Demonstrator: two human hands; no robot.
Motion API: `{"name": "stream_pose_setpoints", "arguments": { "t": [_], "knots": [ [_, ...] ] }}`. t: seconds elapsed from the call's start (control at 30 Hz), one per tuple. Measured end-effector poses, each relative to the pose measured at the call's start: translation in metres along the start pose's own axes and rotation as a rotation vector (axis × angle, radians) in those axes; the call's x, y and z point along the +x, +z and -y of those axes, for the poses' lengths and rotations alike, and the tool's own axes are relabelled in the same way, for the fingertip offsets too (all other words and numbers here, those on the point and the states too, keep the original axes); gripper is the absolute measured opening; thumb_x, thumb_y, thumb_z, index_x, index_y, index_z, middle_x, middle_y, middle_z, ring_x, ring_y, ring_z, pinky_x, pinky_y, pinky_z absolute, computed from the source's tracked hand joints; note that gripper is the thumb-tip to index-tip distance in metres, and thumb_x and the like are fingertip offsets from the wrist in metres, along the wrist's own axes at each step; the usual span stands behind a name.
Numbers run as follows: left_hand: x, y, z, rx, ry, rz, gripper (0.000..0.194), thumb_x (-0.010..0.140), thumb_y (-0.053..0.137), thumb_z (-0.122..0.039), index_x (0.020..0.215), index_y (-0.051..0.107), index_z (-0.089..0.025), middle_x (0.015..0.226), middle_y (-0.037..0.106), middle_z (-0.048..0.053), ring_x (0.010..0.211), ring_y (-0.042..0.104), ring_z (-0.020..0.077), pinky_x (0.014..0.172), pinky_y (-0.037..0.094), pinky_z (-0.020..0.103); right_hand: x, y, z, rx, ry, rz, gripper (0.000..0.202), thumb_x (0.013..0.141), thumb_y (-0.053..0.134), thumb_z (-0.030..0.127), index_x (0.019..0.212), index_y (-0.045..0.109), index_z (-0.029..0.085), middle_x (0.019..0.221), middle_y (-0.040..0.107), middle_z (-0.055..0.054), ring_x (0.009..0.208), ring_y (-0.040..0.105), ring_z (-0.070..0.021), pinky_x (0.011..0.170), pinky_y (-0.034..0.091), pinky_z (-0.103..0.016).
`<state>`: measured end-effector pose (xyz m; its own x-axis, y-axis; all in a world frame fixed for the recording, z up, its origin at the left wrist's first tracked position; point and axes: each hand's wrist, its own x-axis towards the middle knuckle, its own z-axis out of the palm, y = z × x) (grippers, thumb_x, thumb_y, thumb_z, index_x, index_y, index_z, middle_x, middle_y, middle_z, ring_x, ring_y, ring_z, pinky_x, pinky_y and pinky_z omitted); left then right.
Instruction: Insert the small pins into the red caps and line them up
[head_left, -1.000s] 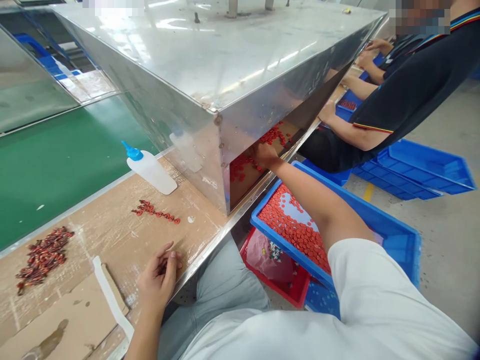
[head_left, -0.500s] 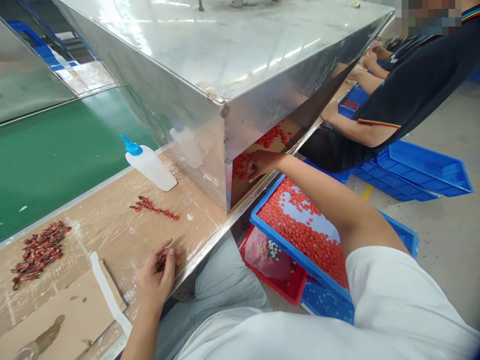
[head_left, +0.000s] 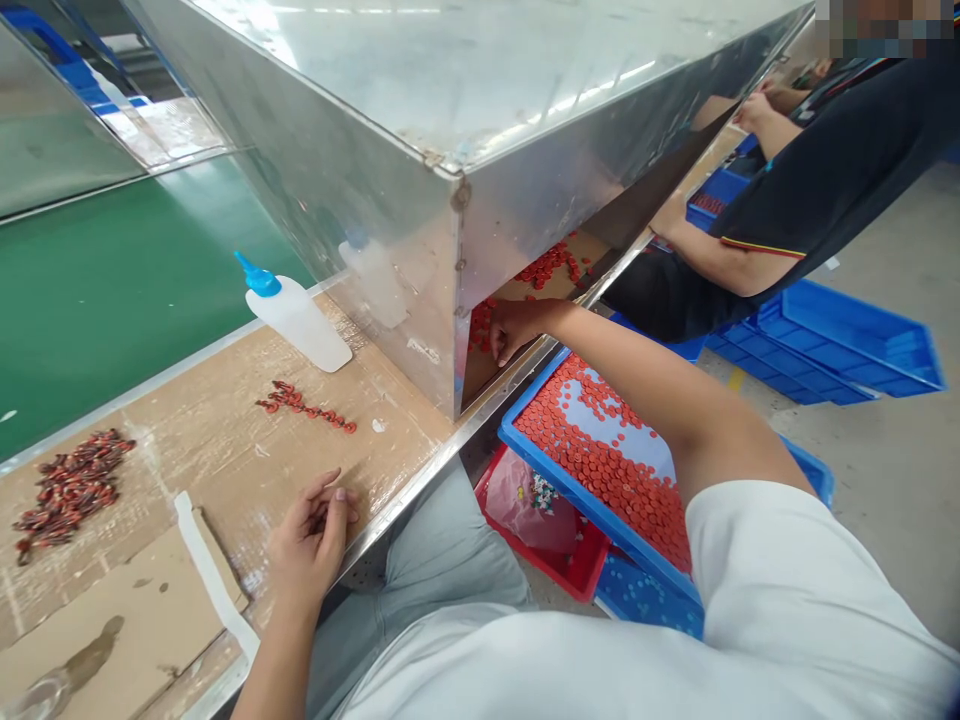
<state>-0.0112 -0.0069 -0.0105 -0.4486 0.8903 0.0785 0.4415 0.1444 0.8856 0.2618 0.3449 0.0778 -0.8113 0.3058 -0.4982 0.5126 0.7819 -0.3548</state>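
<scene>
My left hand (head_left: 311, 540) rests at the near edge of the bench, palm partly turned up. Its fingers are loosely bent, the thumb stands apart from the index finger, and nothing shows in it. A short row of red-and-dark small pieces (head_left: 306, 406) lies beyond it. My right hand (head_left: 516, 328) reaches under the metal hood, its fingers bent down and drawn together beside loose red discs (head_left: 481, 325). Whatever the fingertips hold, if anything, is hidden. Below my right forearm, a blue tray (head_left: 574, 510) holds many red discs (head_left: 600, 470).
A white squeeze bottle with blue cap (head_left: 300, 322) lies beside the metal hood (head_left: 390, 250). At left are a heap of red-and-dark pieces (head_left: 75, 490) and cardboard (head_left: 142, 610). A red tray (head_left: 577, 570) sits low. A co-worker's arm (head_left: 705, 262) is at right.
The view has shifted slightly. My right hand stays under the hood with its fingers a little lower against the discs; my left hand keeps its place.
</scene>
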Motion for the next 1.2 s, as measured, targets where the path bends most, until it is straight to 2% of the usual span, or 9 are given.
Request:
{"name": "stream_pose_setpoints", "arguments": {
  "t": [0.13, 0.27, 0.47, 0.63, 0.87, 1.0, 1.2],
  "knots": [
    [0.000, 0.000, 0.001, -0.001, -0.002, -0.010, 0.040, 0.086, 0.059, -0.037, 0.121, 0.057, -0.018, 0.083, 0.068, 0.003, 0.059, 0.063, 0.0107, 0.056, 0.053, 0.023, 0.002, 0.002, 0.001, -0.028, 0.033, 0.012, 0.046, 0.098, 0.039, 0.040, 0.102, 0.071, 0.007, 0.075, 0.069, -0.001, 0.070, 0.060, -0.0122, 0.076, 0.045, -0.030],
    [0.001, 0.000, -0.001, 0.025, 0.003, -0.018, 0.040, 0.086, 0.058, -0.039, 0.120, 0.057, -0.018, 0.083, 0.068, 0.003, 0.059, 0.063, 0.0113, 0.058, 0.054, 0.024, 0.003, 0.007, 0.002, -0.088, 0.070, 0.026, 0.037, 0.094, 0.049, 0.038, 0.100, 0.072, 0.010, 0.084, 0.070, -0.003, 0.074, 0.060, -0.0149, 0.076, 0.046, -0.032],
    [0.000, 0.001, -0.004, 0.025, 0.005, -0.019, 0.041, 0.086, 0.057, -0.041, 0.120, 0.056, -0.017, 0.082, 0.068, 0.003, 0.058, 0.063, 0.0114, 0.057, 0.054, 0.024, 0.001, 0.010, 0.015, -0.168, 0.111, 0.059, 0.021, 0.083, 0.065, 0.019, 0.101, 0.072, 0.011, 0.087, 0.070, -0.005, 0.080, 0.060, -0.0182, 0.079, 0.043, -0.034],
    [-0.001, 0.002, -0.002, 0.021, 0.011, -0.032, 0.041, 0.086, 0.057, -0.040, 0.120, 0.056, -0.017, 0.082, 0.068, 0.003, 0.058, 0.063, 0.0115, 0.057, 0.054, 0.025, 0.003, 0.008, 0.024, -0.265, 0.126, 0.091, 0.019, 0.081, 0.064, 0.015, 0.098, 0.072, 0.012, 0.086, 0.070, -0.005, 0.075, 0.056, -0.0168, 0.075, 0.041, -0.031],
    [-0.001, 0.001, 0.002, 0.011, -0.006, -0.032, 0.041, 0.086, 0.057, -0.039, 0.121, 0.056, -0.018, 0.083, 0.068, 0.004, 0.059, 0.063, 0.0120, 0.058, 0.053, 0.025, 0.006, 0.006, 0.021, -0.279, 0.070, 0.123, 0.021, 0.079, 0.063, 0.011, 0.097, 0.072, 0.012, 0.089, 0.070, -0.006, 0.076, 0.057, -0.0169, 0.070, 0.039, -0.028],
    [-0.001, 0.001, 0.003, 0.040, 0.003, -0.036, 0.041, 0.087, 0.056, -0.040, 0.122, 0.055, -0.018, 0.084, 0.069, 0.004, 0.060, 0.063, 0.0126, 0.061, 0.053, 0.027, 0.007, 0.003, 0.023, -0.290, 0.040, 0.128, 0.020, 0.077, 0.061, 0.009, 0.093, 0.073, 0.015, 0.087, 0.070, -0.005, 0.077, 0.058, -0.0188, 0.072, 0.041, -0.031],
    [-0.001, 0.001, 0.004, 0.032, -0.026, -0.037, 0.042, 0.087, 0.057, -0.040, 0.122, 0.055, -0.018, 0.083, 0.069, 0.004, 0.061, 0.063, 0.0129, 0.057, 0.052, 0.025, 0.008, 0.001, 0.029, -0.249, 0.037, 0.176, 0.024, 0.076, 0.059, 0.005, 0.094, 0.072, 0.015, 0.091, 0.070, -0.007, 0.082, 0.059, -0.0216, 0.081, 0.043, -0.037]
  ]
}}
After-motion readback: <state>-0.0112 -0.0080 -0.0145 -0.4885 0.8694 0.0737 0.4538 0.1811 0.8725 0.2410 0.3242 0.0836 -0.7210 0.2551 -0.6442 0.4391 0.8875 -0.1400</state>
